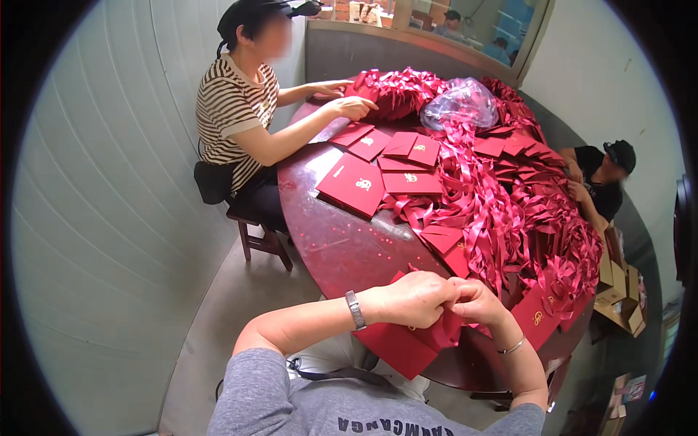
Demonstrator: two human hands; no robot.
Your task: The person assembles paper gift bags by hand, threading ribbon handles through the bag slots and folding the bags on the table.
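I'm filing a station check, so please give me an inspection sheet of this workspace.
Surface: dark, curved-edge table, shiny, red-speckled.
Job's things: red piece beneath the hands; flat red pieces with gold marks beyond.
Clutter: large tangle of red ribbons; clear plastic bag near the far side.
Hands: left hand and right hand meet, fingers curled; exact grip hidden.
Cables: nothing seen.
Surroundings: co-worker in stripes at left, co-worker in black at right; cardboard boxes at right; window behind.
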